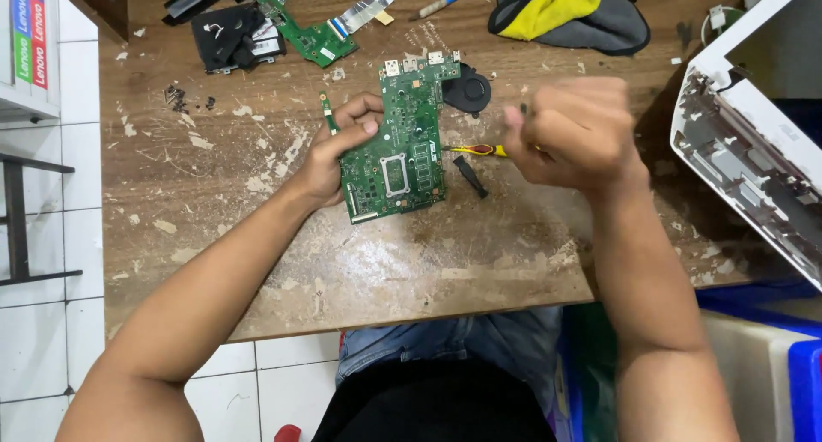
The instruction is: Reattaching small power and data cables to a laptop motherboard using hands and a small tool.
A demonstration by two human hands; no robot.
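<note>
Green circuit board (401, 142) held flat on worktop (385, 262) by left hand (330, 155). Screwdriver (479, 150) gripped in closed right hand (575, 132), tip at board edge. Step judged: unscrewing; precise tip seating required.

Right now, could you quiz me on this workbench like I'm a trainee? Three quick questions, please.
1. True or false: the left hand grips the green board.
2. What lies between the board and the right hand? A) screwdriver B) mug C) pliers
3. Which side of the table holds the white laptop shell?

Key:
1. True; it holds the board's left edge.
2. A, a screwdriver with a yellow and red handle.
3. The person's right.
</note>
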